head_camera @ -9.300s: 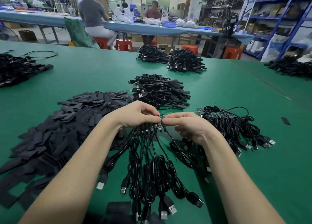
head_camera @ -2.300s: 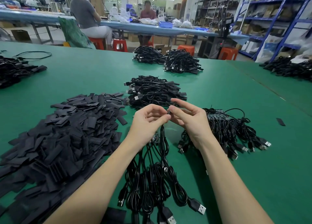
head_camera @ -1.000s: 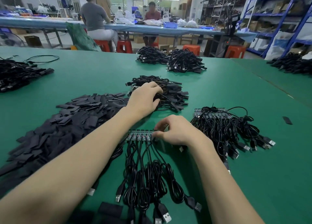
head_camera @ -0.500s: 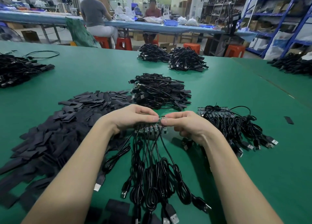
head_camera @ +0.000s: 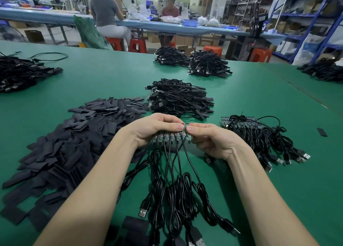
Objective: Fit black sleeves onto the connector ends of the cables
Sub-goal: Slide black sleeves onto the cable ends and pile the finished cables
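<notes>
Head view. Both hands meet above the green felt-covered desk (head_camera: 104, 78), pinching between them a strip of small green circuit-board connector ends (head_camera: 171, 136) from which a fan of black USB cables (head_camera: 174, 188) trails toward the viewer. The left hand (head_camera: 154, 128) curls its grip over the left part of the strip, thumb tip at the top edge; the right hand (head_camera: 209, 141) closes its grip on the right end, thumb tip touching the left thumb. Both grips are narrow and hold the strip.

Compared with the frame half a second earlier, the hands and strip stand in nearly the same place and pose. One second earlier the left hand reached forward onto the heap of sleeved black cables (head_camera: 181, 99) beyond the strip, while the right hand alone pressed the strip against the desk; now the strip is lifted between both hands.

The large pile of flat black sleeves (head_camera: 74, 134) lies to the left, just beside the left forearm. A bundle of unsleeved black cables with board strips (head_camera: 259, 134) lies to the right, near the right hand. A single loose black sleeve (head_camera: 321, 132) lies farther right. No sleeve is visible on the held strip.
</notes>
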A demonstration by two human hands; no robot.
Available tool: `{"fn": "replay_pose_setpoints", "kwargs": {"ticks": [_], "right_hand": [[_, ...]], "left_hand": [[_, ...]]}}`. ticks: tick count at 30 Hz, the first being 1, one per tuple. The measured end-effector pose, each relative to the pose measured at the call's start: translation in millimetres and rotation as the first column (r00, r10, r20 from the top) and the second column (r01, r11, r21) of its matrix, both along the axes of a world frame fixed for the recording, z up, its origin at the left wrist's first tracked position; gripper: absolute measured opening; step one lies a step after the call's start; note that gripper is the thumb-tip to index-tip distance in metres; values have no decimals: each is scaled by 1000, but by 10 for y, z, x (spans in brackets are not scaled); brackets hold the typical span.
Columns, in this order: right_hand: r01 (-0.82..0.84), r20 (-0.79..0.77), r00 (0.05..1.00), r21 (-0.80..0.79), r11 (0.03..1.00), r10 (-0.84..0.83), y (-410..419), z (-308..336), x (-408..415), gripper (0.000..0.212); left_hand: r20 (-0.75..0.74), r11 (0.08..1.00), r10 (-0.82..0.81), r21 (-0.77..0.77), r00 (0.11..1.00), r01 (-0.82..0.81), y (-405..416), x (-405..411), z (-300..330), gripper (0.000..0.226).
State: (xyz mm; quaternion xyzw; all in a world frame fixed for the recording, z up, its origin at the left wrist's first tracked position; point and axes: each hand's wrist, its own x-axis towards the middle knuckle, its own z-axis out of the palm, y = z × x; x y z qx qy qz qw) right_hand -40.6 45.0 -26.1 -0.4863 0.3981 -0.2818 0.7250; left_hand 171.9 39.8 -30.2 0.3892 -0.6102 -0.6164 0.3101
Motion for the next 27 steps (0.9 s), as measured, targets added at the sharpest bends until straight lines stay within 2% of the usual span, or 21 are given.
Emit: {"fn": "replay_pose_setpoints", "kwargs": {"ticks": [2,7,8,9,11,12,15,18,20,22,24,27], "right_hand": [[3,26,1000,12,1000,-3,3,-19,15,12],[-44,73,996,6,999,43,-4,-22,-2,6],[-56,20,998,-29,998,57,-1,5,-19,5],[-48,-58,997,-63,997,44,-25,18,-61,16],[34,-254,965,-131,991,-67,-62,54,-157,39],[87,-334,933,-160,983,-137,-61,76,-190,43],[143,-468,849,-241,960,-244,-28,112,-217,26],[199,-531,723,-453,869,-442,-33,155,-189,12],[271,-442,682,-588,763,-583,-63,171,-169,13],[351,-301,711,-630,692,-635,-64,183,-125,13],[376,-201,785,-598,708,-586,-48,201,-72,12],[309,-203,858,-529,790,-471,-20,223,-35,13]], "left_hand": [[-24,1000,0,16,1000,0,8,3,-12,8],[-161,996,-16,88,987,30,18,-3,-37,11],[-155,996,-19,79,988,32,18,8,-37,10],[-135,998,-18,63,991,27,23,17,-30,8],[-93,1000,-7,18,996,9,33,49,-15,8],[-93,1000,-1,2,996,2,30,70,-7,8],[-192,1000,19,-7,981,-21,25,136,53,11],[-203,1000,-2,-7,979,1,19,191,116,13],[-35,999,1,-42,999,-3,14,195,126,6],[225,993,33,-116,974,-7,0,165,102,9],[371,987,53,-162,927,9,-12,105,80,10],[568,929,195,-368,800,35,-18,-41,49,15]]}}
